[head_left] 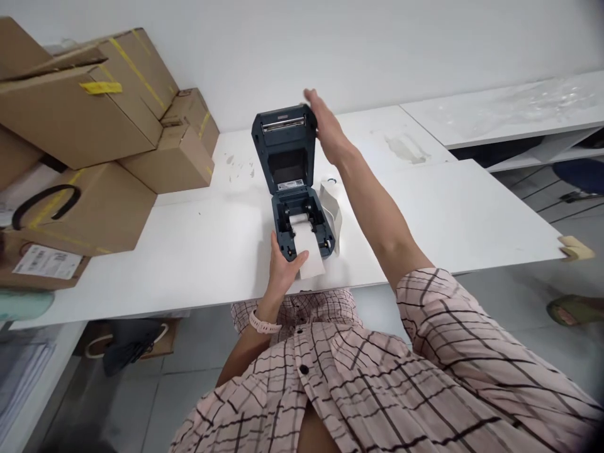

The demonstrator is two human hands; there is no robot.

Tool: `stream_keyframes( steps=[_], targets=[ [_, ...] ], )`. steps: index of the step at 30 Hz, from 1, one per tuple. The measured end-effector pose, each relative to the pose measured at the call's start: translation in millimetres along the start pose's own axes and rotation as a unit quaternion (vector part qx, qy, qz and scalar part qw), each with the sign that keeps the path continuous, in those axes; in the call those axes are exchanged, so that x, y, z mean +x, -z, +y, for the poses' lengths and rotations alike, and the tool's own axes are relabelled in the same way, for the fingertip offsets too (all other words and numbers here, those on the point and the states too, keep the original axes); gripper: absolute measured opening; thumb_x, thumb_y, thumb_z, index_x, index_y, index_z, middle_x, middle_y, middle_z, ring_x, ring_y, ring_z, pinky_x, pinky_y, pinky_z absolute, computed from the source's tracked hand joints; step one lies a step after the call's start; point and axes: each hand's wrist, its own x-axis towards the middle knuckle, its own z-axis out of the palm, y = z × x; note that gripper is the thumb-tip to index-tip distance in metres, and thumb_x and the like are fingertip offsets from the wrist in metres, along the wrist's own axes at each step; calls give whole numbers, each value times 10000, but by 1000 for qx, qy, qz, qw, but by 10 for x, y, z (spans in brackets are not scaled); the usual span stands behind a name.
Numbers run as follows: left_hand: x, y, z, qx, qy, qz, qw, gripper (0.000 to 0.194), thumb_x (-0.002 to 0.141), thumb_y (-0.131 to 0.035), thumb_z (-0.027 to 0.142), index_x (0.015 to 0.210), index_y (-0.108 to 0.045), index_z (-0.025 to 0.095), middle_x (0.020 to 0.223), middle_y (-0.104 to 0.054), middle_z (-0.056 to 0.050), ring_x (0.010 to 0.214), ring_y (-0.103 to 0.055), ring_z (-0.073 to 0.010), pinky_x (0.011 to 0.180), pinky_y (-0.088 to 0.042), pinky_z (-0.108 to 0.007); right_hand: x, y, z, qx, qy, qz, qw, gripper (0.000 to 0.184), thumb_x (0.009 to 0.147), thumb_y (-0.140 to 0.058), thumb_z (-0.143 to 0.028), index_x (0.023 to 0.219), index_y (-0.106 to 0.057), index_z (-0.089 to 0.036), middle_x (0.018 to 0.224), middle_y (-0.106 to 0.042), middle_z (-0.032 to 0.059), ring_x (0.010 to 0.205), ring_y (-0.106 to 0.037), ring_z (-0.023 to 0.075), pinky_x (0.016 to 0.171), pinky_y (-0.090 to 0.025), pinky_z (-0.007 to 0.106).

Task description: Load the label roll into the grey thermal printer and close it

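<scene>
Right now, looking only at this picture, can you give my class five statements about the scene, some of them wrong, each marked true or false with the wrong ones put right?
1. The right hand is at the raised lid of the dark printer. True.
2. The left hand is at the front of the printer, by the paper strip. True.
3. The paper strip lies wholly inside the printer. False: its end reaches out past the front edge.
4. The pale wristband is on the right wrist. False: the pale wristband is on the left wrist.
5. Cardboard boxes are piled to the person's left. True.
</scene>
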Motion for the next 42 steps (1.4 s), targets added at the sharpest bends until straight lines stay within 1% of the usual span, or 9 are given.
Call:
stream_keyframes(
  steps=[4, 9, 13, 17, 24, 33, 36, 38, 42],
  targets=[
    [-112, -2, -39, -25, -14, -12, 1000, 1212, 776, -794, 626, 1672, -33, 332, 1757, -195, -125, 1596, -282, -353, 1245, -384, -500, 143, -95, -91, 29, -19, -22, 999, 798, 1018, -142, -775, 1476, -519, -241, 1538, -550, 34, 1469, -491, 236, 1262, -342, 440],
    [-200, 111, -74, -76, 6, -22, 997, 1030, 903, -574, 714, 1678, -7, 342, 1748, -250, -98, 1557, -380, -311, 1184, -467, -401, -974, -152, -335, -55, 92, 55, 993, 669, 1053, -185, -705, 1318, -618, -271, 1407, -631, 28, 1400, -548, 231, 1237, -384, 414],
    [-120, 186, -23, -114, 8, 20, 993, 882, 969, -384, 729, 1681, -67, 316, 1734, -295, -91, 1570, -364, -269, 1233, -407, -389, -1873, -300, -277, -113, 58, 34, 991, 460, 1092, -269, -545, 1235, -648, -328, 1396, -644, 41, 1445, -508, 230, 1248, -383, 470],
    [-6, 132, 123, -141, 1, 38, 989, 930, 944, -489, 710, 1678, -113, 280, 1754, -233, -95, 1603, -286, -280, 1249, -387, -384, -2306, -456, -15, -92, -38, 22, 995, 514, 1019, -488, -573, 1487, -486, -361, 1617, -460, 60, 1547, -364, 304, 1256, -343, 597],
    [47, -23, 142, -203, -24, 5, 979, 935, 830, -765, 565, 1612, -339, 283, 1667, -415, -106, 1505, -442, -357, 1188, -468, -462, -2423, -495, 178, 159, -257, 28, 953, 1046, 813, -749, -651, 1654, -200, -360, 1688, -364, 63, 1559, -348, 328, 1272, -359, 542],
    [31, -53, 24, -184, -59, 34, 981, 794, 820, -763, 567, 1491, -480, 248, 1535, -551, -134, 1360, -578, -317, 1065, -530, -416, -2443, -557, 206, 190, -252, 70, 946, 1021, 759, -793, -589, 1609, -317, -281, 1676, -381, 91, 1525, -407, 314, 1272, -371, 498],
    [-229, -69, -104, -130, -32, 114, 984, 699, 825, -743, 584, 1399, -532, 246, 1465, -582, -131, 1242, -626, -261, 939, -551, -352, -2433, -558, 222, 181, -252, 63, 949, 1039, 761, -772, -590, 1617, -292, -250, 1683, -366, 115, 1530, -400, 322, 1272, -363, 498],
    [-422, -94, -190, -104, -1, 173, 979, 500, 827, -711, 611, 1120, -643, 211, 1136, -695, -97, 987, -662, -204, 800, -536, -311, -2433, -569, 240, 162, -246, 65, 954, 1017, 774, -741, -602, 1616, -291, -251, 1695, -344, 112, 1546, -374, 317, 1281, -344, 493],
    [-572, -164, -158, -183, 91, -16, 979, 485, 800, -679, 662, 714, -607, 191, 658, -603, -9, 565, -509, -115, 541, -394, -265, -2445, -610, 299, 148, -235, 75, 958, 984, 798, -699, -605, 1618, -280, -256, 1693, -344, 106, 1549, -369, 294, 1281, -343, 479]
  ],
)
